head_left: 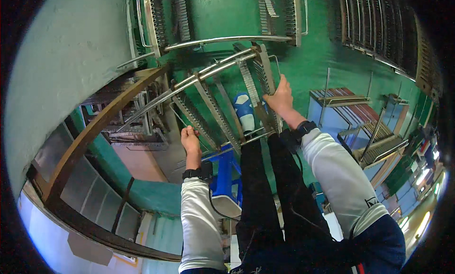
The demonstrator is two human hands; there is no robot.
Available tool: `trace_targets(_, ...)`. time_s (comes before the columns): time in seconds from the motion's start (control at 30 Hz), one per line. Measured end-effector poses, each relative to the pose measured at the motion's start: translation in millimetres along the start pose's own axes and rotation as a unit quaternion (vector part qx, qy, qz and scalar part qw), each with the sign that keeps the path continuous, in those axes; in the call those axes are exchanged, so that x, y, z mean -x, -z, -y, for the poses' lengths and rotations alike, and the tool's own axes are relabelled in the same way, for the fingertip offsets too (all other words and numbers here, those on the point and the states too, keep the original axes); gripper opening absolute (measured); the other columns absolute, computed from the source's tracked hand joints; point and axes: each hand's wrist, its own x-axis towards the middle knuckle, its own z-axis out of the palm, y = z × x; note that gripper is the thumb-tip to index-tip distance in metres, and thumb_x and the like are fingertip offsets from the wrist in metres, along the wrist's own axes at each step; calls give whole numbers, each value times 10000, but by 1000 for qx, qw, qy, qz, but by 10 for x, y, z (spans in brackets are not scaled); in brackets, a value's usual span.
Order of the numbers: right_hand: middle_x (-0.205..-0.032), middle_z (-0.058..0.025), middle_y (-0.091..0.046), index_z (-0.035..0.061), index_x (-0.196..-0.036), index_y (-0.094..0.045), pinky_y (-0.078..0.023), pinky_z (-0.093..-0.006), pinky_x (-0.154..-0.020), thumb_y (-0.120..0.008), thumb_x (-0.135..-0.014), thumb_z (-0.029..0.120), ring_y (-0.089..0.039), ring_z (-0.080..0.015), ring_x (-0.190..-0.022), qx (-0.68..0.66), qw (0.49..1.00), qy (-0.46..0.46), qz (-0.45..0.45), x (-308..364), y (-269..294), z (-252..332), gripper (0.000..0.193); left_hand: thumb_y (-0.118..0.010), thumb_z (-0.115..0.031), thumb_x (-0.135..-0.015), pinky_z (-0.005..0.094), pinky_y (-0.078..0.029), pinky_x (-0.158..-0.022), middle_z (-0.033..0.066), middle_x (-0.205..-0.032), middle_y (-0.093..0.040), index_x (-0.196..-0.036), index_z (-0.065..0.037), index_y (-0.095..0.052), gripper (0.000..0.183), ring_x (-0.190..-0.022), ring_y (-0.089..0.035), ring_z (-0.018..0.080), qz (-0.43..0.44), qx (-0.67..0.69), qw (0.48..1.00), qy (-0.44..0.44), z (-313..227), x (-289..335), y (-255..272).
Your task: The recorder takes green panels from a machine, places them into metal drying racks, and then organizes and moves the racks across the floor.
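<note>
Before me, tilted, is a metal rack (212, 114) made of toothed bars joined by long steel rods. My left hand (190, 140) is closed around a thin rod at the rack's left side, its fingers curled. At the right end, my right hand (280, 101) grips the toothed end plate, with the thumb on the near side and the fingers over the outer edge. A thin wire handle (276, 65) rises from that end plate. Beneath the rack, a blue and white shoe (244, 110) of mine shows between the bars.
A second toothed rack (227, 39) lies beyond on the green floor (317, 41). Several racks (379, 32) stand at the far right, with more racks (374, 136) nearer. A brown-framed metal table (90, 132) holding metal parts is on the left. A blue stool (225, 179) stands by my legs.
</note>
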Motion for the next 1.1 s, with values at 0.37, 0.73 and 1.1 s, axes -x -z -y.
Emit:
trace_targets(0.37,-1192,-274,-492,-41,-1354,-264,-368,-445,-980,-780,-593,166,-434,-427,-1129,1,994,112,9,-285,-183,98,942,-506,-214,-955,265,-431,-589,8,-713,-492,-812,-65,-490,208,-639,-513,105,-1,4,999,-42,244,3,260)
trace_targets(0.73,-1176,-271,-506,-68,-1329,-283,-348,-434,-1000,-795,-561,190,-452,-423,-1117,70,989,127,29,-248,-14,150,959,-495,-180,-960,263,-423,-587,18,-676,-502,-768,-61,-481,226,-624,-494,104,9,91,996,2,444,370,222)
trace_targets(1.1,-1096,-265,-525,-57,-1308,-331,-396,-456,-942,-752,-590,224,-472,-425,-1044,137,959,249,-7,-197,-152,635,879,-460,-270,-969,265,-403,-546,32,-736,-574,-894,-94,-498,196,-633,-551,121,-8,138,987,83,987,302,262)
